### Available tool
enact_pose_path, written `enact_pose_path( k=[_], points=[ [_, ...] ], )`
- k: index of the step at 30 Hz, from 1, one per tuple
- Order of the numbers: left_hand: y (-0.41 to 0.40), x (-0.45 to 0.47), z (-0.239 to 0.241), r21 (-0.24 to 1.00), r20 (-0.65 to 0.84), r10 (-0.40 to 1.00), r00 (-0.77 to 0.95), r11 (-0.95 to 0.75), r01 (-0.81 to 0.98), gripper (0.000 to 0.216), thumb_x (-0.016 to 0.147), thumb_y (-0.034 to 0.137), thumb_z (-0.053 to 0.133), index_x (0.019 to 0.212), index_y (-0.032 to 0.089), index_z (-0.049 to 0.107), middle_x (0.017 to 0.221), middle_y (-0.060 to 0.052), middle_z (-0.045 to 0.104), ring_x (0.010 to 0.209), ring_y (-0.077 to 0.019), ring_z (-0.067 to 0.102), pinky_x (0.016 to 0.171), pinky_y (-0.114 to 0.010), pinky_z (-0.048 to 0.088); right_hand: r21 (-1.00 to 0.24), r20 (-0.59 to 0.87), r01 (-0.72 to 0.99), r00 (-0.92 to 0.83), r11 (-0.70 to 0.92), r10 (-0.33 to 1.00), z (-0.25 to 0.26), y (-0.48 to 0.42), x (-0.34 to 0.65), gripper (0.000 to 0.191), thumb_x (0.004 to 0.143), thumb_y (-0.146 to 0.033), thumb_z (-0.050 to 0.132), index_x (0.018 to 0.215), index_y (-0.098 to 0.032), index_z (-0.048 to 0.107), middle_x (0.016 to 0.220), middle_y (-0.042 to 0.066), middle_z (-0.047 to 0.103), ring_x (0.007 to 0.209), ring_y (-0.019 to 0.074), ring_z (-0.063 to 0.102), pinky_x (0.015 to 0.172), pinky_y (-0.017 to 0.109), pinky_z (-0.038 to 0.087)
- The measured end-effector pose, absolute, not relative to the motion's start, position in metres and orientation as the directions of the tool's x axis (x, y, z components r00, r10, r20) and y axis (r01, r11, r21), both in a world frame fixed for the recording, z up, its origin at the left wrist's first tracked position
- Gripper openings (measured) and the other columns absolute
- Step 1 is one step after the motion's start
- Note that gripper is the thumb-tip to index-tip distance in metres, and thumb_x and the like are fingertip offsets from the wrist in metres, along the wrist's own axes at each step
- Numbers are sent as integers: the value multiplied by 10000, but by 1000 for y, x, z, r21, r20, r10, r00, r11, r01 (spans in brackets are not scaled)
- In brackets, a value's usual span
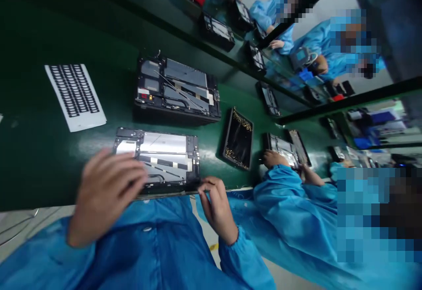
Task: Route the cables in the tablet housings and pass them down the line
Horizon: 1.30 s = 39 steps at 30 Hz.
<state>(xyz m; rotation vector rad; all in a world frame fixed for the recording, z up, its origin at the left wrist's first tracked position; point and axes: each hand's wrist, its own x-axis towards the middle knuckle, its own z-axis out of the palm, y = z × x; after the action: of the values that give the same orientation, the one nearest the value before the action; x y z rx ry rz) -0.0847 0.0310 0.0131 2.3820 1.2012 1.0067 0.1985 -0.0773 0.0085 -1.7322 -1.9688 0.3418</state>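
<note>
Opened device (166, 143) laid at near edge of worktop (33, 162), left hand (107, 189) loosely spread above, right hand (216, 200) at corner, grip indeterminable

The opened black device (168, 159) lies flat, insides up.

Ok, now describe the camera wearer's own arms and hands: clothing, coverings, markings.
The left arm wears a loose blue fabric sleeve; the right arm wears a matching blue fabric sleeve, gathered at the wrist. The left hand and right hand are ungloved. No markings show on either sleeve; the left hand is blurred.
</note>
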Motion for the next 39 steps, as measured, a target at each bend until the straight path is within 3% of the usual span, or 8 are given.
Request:
enact_pose_path(
  k=[2, 4, 12, 24, 39],
  points=[
    [8, -51, 11, 528, 413, 723, 554, -686, 501, 151, 992, 275, 565, 1108, 258, 661, 1126, 2, 745, 1201, -239, 644, 1201, -550, 342, -476, 213, 861, -85, 179, 973, 4, -82, 193, 150, 993, -122, 506, 1091, -212, 574, 1101, 111, 590, 1065, 225, 604, 883, 384, 557],
    [-4, -25, 5, 544, 388, 713, 584, -688, 479, 144, 994, 221, 543, 1106, 233, 633, 1122, -12, 743, 1210, -232, 641, 1185, -511, 364, -476, 224, 855, -109, 206, 968, 1, -79, 186, 157, 992, -125, 519, 1111, -206, 582, 1107, 114, 604, 1077, 223, 605, 902, 378, 560],
    [-1, -5, -21, 634, 329, 777, 537, -603, 484, 59, 950, 194, 588, 1004, 217, 585, 1057, -38, 726, 1155, -230, 647, 1095, -457, 455, -456, 168, 855, -188, 246, 968, -9, -65, 181, 155, 1027, -172, 485, 1131, -206, 596, 1116, 106, 630, 1038, 221, 589, 901, 374, 547],
    [-1, -3, -22, 619, 323, 767, 554, -614, 490, 63, 956, 227, 599, 953, 224, 662, 1049, -22, 732, 1137, -223, 648, 1107, -436, 433, -370, 148, 894, -213, 254, 966, -9, -63, 178, 190, 1025, -163, 470, 1138, -212, 615, 1119, 99, 654, 1008, 225, 586, 878, 371, 537],
    [-2, 0, -26, 578, 327, 758, 565, -633, 515, 86, 961, 223, 595, 919, 235, 669, 1049, -21, 713, 1127, -240, 626, 1045, -464, 467, -401, 129, 881, -218, 252, 967, -8, -63, 178, 207, 1036, -173, 454, 1166, -218, 609, 1166, 94, 658, 1038, 227, 600, 903, 386, 544]
  ],
)
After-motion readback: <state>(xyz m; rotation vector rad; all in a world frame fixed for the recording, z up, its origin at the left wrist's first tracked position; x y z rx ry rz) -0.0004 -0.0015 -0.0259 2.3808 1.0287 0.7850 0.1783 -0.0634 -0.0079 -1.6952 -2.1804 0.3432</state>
